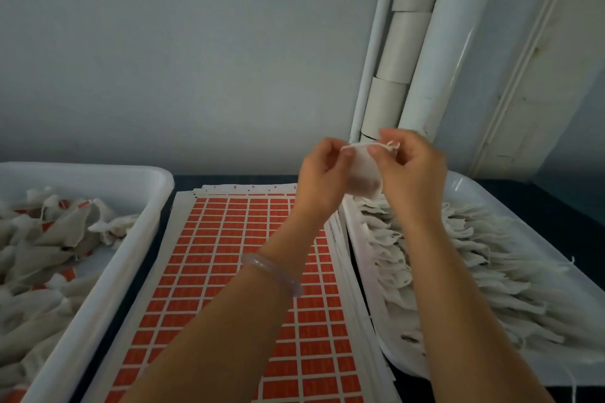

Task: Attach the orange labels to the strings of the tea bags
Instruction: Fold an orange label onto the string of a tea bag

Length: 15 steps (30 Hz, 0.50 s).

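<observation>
While aloft, left hand [322, 173] — right hand [411, 173] (opposite) — pinch tea bag [365, 177].

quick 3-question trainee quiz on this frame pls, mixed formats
1. True or false: the left hand and right hand hold one tea bag between them.
2. Bags already carrying orange labels lie in: A) the left bin B) the right tray C) a pile on the label sheet.
3. Fill in: the bracelet sits on the ___ wrist.
Key: 1 true; 2 A; 3 left.
</observation>
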Motion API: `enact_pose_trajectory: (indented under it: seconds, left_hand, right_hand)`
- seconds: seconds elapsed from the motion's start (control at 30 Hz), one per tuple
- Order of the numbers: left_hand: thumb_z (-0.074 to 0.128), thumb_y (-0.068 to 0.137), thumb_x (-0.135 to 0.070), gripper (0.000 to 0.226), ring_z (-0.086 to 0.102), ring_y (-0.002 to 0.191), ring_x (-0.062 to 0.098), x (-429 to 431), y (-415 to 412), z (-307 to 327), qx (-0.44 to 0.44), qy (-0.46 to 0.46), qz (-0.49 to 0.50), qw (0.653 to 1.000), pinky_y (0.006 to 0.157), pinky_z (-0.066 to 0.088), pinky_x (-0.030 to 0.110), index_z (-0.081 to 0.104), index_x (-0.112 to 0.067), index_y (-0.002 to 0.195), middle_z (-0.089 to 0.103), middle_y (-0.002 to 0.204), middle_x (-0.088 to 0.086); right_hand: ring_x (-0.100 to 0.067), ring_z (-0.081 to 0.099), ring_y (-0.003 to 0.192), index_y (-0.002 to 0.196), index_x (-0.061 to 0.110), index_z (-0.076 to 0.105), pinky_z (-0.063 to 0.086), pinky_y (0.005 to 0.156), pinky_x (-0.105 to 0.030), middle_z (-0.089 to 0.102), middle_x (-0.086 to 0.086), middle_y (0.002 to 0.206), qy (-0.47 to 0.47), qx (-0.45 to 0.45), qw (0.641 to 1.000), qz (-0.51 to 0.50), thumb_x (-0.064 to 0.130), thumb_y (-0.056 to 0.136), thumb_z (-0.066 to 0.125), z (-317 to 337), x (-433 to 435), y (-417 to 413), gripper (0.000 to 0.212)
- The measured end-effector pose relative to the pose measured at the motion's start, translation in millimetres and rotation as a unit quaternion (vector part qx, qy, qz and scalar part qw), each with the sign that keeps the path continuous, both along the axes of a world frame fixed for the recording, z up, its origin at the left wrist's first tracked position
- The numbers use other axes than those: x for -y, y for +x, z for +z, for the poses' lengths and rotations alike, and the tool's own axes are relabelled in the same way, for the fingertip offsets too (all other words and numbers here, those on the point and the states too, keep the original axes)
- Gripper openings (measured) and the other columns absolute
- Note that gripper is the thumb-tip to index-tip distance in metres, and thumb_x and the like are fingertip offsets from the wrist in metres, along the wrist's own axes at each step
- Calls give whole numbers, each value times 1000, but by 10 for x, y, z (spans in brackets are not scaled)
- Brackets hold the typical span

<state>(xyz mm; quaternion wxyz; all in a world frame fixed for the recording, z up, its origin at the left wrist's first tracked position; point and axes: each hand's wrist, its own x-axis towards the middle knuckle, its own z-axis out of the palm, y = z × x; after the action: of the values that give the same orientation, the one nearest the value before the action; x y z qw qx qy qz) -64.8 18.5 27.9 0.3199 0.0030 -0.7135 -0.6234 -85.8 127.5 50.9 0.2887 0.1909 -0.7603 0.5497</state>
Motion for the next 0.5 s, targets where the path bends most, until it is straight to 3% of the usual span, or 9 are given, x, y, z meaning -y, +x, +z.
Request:
enact_pose_trajectory:
  seconds: [0.1,0.2,0.27,0.37,0.5]
  left_hand:
    - [58,93,-25,3,59,76,0,268,341,167,-34,5,-25,999,64,49,11,55,-24,92,61,87,-7]
    - [65,86,-34,24,66,88,14,536,705,73,15,8,9,1000,70,56,23,60,-20,105,67,98,-1]
    - [64,85,-36,25,66,89,17,712,935,-161,56,33,54,996,72,55,24,62,-17,103,68,96,0]
    - [60,86,-39,31,63,98,19,898,1226,-605,141,126,83,978,81,57,37,57,-22,112,63,109,0]
    - [61,89,-25,9,64,82,8,984,1355,-1030,151,173,108,967,55,54,19,60,-28,97,59,100,-10]
  right_hand:
    - [-3,68,81,96,26,65,53,72,-15,70,6,89,-68,18,993,95,15,79,75,229,219,205,23]
    - [8,65,74,83,37,63,50,61,-7,68,19,77,-27,54,980,187,19,80,74,135,519,439,21]
    - [11,63,75,82,39,65,47,59,-5,68,23,73,-10,108,964,242,27,84,69,-128,672,571,13]
    - [11,63,75,86,39,65,46,56,-3,67,29,79,10,198,936,289,28,86,65,-627,855,714,11]
    - [4,65,73,85,35,65,49,55,-9,69,18,78,11,285,921,264,28,85,67,-1216,1083,824,8]
